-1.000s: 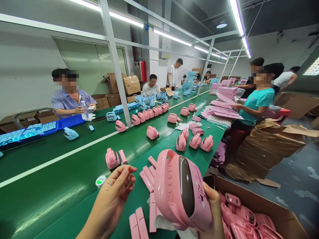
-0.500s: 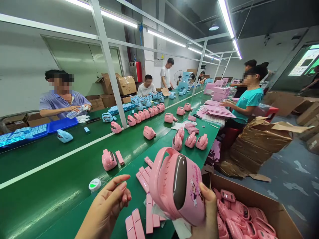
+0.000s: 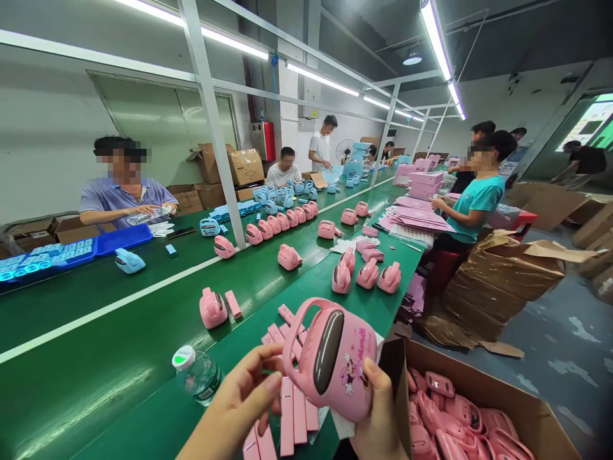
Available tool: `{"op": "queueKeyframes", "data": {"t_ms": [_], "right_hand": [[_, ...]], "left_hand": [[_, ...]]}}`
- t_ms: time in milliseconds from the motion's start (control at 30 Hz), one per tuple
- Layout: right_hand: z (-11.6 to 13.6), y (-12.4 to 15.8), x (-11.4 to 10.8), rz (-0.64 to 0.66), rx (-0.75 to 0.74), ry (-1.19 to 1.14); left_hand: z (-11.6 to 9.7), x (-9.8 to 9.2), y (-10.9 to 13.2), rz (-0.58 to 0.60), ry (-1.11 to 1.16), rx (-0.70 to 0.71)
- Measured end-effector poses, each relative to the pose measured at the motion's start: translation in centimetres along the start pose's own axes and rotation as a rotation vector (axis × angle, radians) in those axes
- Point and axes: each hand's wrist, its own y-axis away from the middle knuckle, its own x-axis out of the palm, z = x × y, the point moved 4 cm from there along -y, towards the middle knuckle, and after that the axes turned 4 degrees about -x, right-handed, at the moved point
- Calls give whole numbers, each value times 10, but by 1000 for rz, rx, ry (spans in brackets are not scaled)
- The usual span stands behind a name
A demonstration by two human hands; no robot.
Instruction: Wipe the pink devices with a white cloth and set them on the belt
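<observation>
A pink device with a loop handle, a dark oval panel and a printed cartoon figure (image 3: 347, 358) is gripped from its right side by my right hand (image 3: 380, 406). My left hand (image 3: 244, 396) is beside the handle, its fingers apart and slightly curled, holding nothing; whether a fingertip touches the handle I cannot tell. Beneath them, pink rectangular bars (image 3: 293, 415) lie in a loose pile on the green table (image 3: 158, 409). A clear bottle with a white cap (image 3: 198, 377) stands left of my left hand.
An open carton (image 3: 517, 396) at the lower right holds several pink shells. Several pink devices (image 3: 289, 257) stand along the belt, with blue ones (image 3: 129, 260) farther left. A white post (image 3: 218, 140) rises mid-left. People sit and stand on both sides.
The pink device has shifted slightly left and tilted in my right hand. My left hand has moved right, up to its handle, and more of the bottle shows.
</observation>
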Motion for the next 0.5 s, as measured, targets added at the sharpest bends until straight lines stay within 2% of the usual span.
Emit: {"op": "queueKeyframes", "data": {"t_ms": [133, 233, 300, 367, 500], "right_hand": [[-14, -14, -6, 50, 2, 64], [-11, -30, -15, 0, -100, 362], [-7, -42, -22, -49, -156, 545], [-4, -53, -28, -60, -160, 632], [-2, -73, -32, -3, -175, 750]], "left_hand": [[2, 12, -18, 95, -108, 26], [-7, 7, -27, 61, -148, 101], [-17, -2, -29, -7, -232, 161], [-28, -14, -31, -74, -307, 211], [-51, -56, -36, -205, -314, 240]]}}
